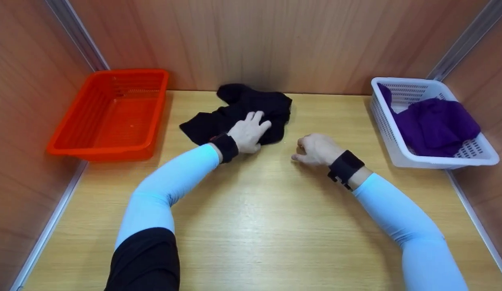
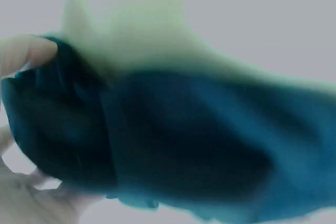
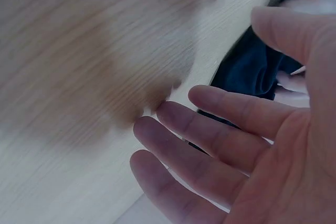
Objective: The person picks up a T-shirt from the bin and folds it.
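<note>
A black crumpled garment point(image 1: 271, 105) lies on the table near the back wall, with one flap spread out to the left. My left hand point(image 1: 246, 133) rests on its front part, fingers spread over the fabric. Dark and blurred, the garment point(image 2: 173, 140) fills much of the left wrist view, where some fingers point(image 2: 31, 53) touch its edge. To the right of the garment, my right hand point(image 1: 317, 149) is held low over the table, apart from the cloth. The right wrist view shows its fingers point(image 3: 189, 169) loosely extended, with nothing in them.
An orange-red plastic basket point(image 1: 149, 139) stands at the left, by the side wall. On the right, a white perforated basket point(image 1: 382, 117) holds purple cloth point(image 1: 437, 125). Wood-grain panels point(image 1: 275, 44) enclose the table point(image 1: 251, 226) at the back and both sides.
</note>
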A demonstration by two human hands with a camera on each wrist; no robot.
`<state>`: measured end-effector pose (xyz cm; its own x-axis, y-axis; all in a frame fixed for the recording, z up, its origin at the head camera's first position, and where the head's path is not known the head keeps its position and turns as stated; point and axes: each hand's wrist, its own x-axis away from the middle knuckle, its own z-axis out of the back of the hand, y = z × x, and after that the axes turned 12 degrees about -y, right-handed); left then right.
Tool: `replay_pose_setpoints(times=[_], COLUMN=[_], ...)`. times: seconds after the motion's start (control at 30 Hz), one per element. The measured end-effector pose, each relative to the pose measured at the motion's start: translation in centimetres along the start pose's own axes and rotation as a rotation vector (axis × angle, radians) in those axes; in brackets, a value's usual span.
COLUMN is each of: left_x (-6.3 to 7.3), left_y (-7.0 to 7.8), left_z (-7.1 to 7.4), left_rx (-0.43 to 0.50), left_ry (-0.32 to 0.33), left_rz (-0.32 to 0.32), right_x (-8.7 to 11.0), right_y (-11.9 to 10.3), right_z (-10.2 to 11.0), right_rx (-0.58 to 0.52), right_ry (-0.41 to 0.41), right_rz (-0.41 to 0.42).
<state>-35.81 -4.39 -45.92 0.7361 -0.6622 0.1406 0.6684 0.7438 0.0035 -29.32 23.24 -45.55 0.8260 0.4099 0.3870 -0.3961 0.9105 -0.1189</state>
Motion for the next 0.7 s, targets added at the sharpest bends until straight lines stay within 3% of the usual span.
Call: replay_pose_setpoints(times=[0.1,0.17,0.37,0.43,0.57,0.7], left_x=[0.3,-0.1,0.2,0.8,1.0,1.2], left_y=[0.5,0.3,1.8,2.7,2.4,0.7], left_z=[-1.0,-1.8,-2.2,-1.1,1.2,3.8], left_rx=[0.032,0.046,0.151,0.228,0.373,0.478], left_ry=[0.061,0.113,0.262,0.334,0.457,0.476], left_rz=[0.035,0.021,-0.150,-0.172,-0.096,0.026], right_x=[-1.1,-2.0,-4.2,-4.7,-4.9,-4.4], right_y=[-0.4,-0.5,-1.6,-1.9,-1.6,0.1], right_z=[0.1,0.0,-0.2,-0.1,1.2,3.6], right_rx=[0.008,0.010,-0.041,-0.047,-0.083,-0.181], right_ry=[0.033,0.108,0.361,0.394,0.420,0.480], right_rz=[0.011,0.031,0.149,0.160,0.123,0.115])
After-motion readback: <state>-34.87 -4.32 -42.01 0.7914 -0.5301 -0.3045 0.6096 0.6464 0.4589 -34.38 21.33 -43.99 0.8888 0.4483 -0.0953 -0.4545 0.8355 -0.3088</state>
